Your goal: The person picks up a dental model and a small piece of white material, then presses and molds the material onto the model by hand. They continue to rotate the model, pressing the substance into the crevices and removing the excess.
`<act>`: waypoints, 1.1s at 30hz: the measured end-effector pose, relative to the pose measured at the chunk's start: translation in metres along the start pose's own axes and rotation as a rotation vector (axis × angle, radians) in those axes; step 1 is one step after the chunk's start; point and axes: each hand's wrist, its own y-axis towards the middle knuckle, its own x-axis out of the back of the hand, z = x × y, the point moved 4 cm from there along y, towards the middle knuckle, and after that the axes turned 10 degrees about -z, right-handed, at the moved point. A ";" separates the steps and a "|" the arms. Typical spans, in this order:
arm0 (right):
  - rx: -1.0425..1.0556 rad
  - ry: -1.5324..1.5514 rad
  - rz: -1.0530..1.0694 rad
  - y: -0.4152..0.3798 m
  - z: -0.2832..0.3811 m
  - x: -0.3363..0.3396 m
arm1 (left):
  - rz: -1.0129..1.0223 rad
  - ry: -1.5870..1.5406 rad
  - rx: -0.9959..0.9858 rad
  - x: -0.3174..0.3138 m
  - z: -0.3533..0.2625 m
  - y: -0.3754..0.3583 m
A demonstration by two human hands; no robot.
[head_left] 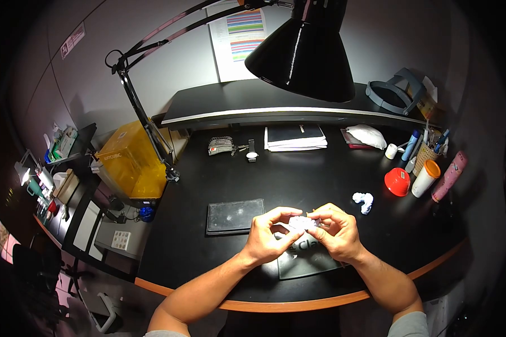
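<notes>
Both hands meet above the front middle of the desk, around a small white lumpy piece (304, 223) that looks like a dental model. My left hand (268, 236) pinches its left side between thumb and fingers. On the right side, the fingertips and thumb of my right hand (340, 233) are closed on the same piece, and they partly cover it. Under the hands lies a glass plate (301, 264) with dark lettering. A second white piece (365, 203), curved like a dental arch, rests on the desk to the right. Left of the hands is a flat black slab (234, 216).
A black lamp (303, 56) hangs overhead. At the right stand a red bowl (397, 182), an orange-lidded bottle (426, 178), a pink tube (450, 176) and a pen holder (425, 157). Papers (295, 139), a watch (252, 151) and a pouch (221, 145) lie farther back.
</notes>
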 end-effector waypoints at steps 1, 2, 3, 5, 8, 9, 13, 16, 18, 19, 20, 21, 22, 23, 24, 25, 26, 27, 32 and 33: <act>-0.005 0.002 0.007 0.000 0.000 0.000 | -0.007 -0.020 0.012 0.000 0.001 0.001; -0.012 0.004 0.013 0.000 0.000 0.000 | -0.014 -0.040 0.026 -0.001 0.002 0.001; -0.022 0.006 0.020 -0.002 0.000 -0.001 | -0.021 -0.061 0.043 -0.001 0.003 0.000; 0.010 0.007 0.000 -0.001 0.001 -0.001 | -0.031 -0.079 0.007 -0.003 0.001 -0.001; 0.098 -0.040 -0.011 0.001 0.002 0.000 | -0.040 -0.091 -0.036 -0.006 0.002 -0.002; 0.110 -0.058 -0.011 0.001 0.003 0.000 | -0.045 -0.081 -0.050 -0.006 0.002 -0.002; 0.133 -0.171 0.005 0.000 0.004 0.000 | -0.047 0.001 -0.101 -0.006 -0.004 -0.003; 0.163 -0.197 -0.009 0.002 0.006 0.000 | -0.035 -0.024 -0.110 -0.006 -0.004 -0.002; 0.186 -0.192 -0.055 0.003 0.007 0.001 | -0.030 -0.062 -0.110 -0.007 -0.004 -0.001; 0.192 -0.194 -0.057 0.003 0.008 0.001 | -0.034 -0.079 -0.112 -0.007 -0.004 -0.001; 0.193 -0.196 -0.059 0.003 0.009 0.001 | -0.038 -0.098 -0.111 -0.007 -0.004 -0.002; 0.198 -0.199 -0.061 0.003 0.010 0.002 | -0.037 -0.084 -0.107 -0.008 -0.003 -0.003; 0.200 -0.210 -0.056 0.003 0.010 0.003 | -0.038 -0.070 -0.106 -0.007 -0.003 -0.003; 0.199 -0.218 -0.051 0.003 0.008 0.004 | -0.041 -0.054 -0.101 -0.006 -0.002 -0.004; 0.196 -0.226 -0.045 0.003 0.007 0.004 | -0.038 -0.054 -0.104 -0.006 -0.002 -0.005; 0.210 -0.228 -0.048 0.003 0.009 0.003 | -0.036 -0.055 -0.111 -0.006 -0.002 -0.004; 0.226 -0.230 -0.051 0.004 0.013 0.002 | -0.033 -0.056 -0.118 -0.005 -0.002 -0.003; 0.239 -0.234 -0.055 0.004 0.015 0.001 | -0.036 -0.037 -0.117 -0.005 -0.001 -0.003; 0.412 -0.437 -0.012 0.006 0.017 0.004 | -0.040 -0.027 -0.089 -0.004 0.002 -0.003; 0.447 -0.429 -0.033 0.007 0.017 0.004 | -0.040 -0.046 -0.072 -0.005 0.001 -0.003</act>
